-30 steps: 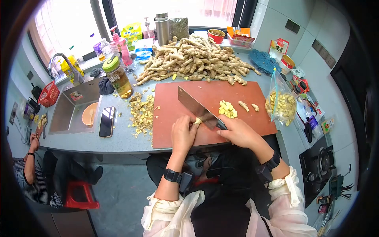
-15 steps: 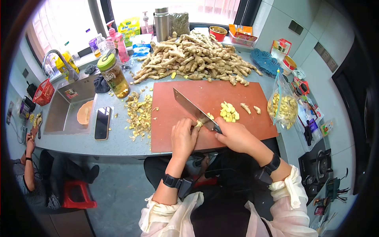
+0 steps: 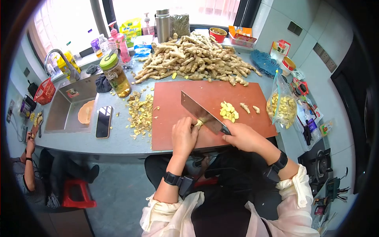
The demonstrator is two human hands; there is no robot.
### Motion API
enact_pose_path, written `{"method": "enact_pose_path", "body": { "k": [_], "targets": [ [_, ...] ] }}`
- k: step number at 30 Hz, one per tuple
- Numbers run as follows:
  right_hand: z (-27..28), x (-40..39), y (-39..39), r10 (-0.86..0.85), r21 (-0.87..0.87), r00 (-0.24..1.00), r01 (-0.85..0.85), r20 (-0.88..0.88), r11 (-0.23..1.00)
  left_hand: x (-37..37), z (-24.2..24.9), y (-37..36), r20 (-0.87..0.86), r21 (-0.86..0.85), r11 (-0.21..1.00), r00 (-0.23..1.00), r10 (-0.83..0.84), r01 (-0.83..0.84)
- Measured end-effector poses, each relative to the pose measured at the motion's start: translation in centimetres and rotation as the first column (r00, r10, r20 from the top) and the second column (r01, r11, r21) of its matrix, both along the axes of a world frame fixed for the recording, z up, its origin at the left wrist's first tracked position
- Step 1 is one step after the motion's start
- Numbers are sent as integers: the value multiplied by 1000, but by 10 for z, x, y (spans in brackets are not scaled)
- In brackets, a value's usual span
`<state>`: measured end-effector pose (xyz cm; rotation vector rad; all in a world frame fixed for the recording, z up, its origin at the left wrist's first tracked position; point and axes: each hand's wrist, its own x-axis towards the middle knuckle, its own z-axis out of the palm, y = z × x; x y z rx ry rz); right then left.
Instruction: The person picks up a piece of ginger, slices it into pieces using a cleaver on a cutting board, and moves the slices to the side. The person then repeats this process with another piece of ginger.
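Note:
My left hand [image 3: 184, 134] is closed on a small piece of ginger [image 3: 199, 123] near the front of the reddish-brown cutting board [image 3: 169, 98]. Wrapped round the handle of a cleaver [image 3: 200, 111], my right hand [image 3: 241, 136] holds the blade tilted beside that piece, on its right. Sliced ginger [image 3: 229, 111] lies in a small heap beyond the blade. Two small ginger pieces [image 3: 245, 108] rest farther right on the board. A large pile of whole ginger [image 3: 197, 57] is behind the board, and peelings [image 3: 141, 112] are scattered at its left.
A phone [image 3: 104, 122], a lidded jar [image 3: 115, 77] and a sink [image 3: 59, 114] are on the left. A bag of sliced ginger [image 3: 282, 106] stands at the board's right edge. Another person [image 3: 29, 173] sits at far left near a red stool [image 3: 79, 193].
My right hand and the cleaver have moved a little right, so the blade stands farther from my left hand. My left hand keeps nearly the same place.

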<state>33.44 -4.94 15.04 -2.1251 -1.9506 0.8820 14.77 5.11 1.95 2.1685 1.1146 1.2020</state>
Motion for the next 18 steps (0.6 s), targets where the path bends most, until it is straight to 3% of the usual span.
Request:
{"method": "enact_pose_path", "body": {
  "k": [3,13,16,18],
  "targets": [
    [-15,1,1,49,105,998,-52,32,993,0,-1,1,-11,-22,1000,1000,-7,6],
    [-37,-7,27,-2,190,996,20,-93,982,-2,1,-1,-50,-12,1000,999,-3,2],
    [-34,5,11,43,180,994,-24,-105,983,-1,0,-2,-56,-15,1000,998,15,-16],
    [-10,2,-4,-6,21,998,7,-59,1000,-1,-1,-2,-49,-15,1000,999,7,-7]
  ]
}}
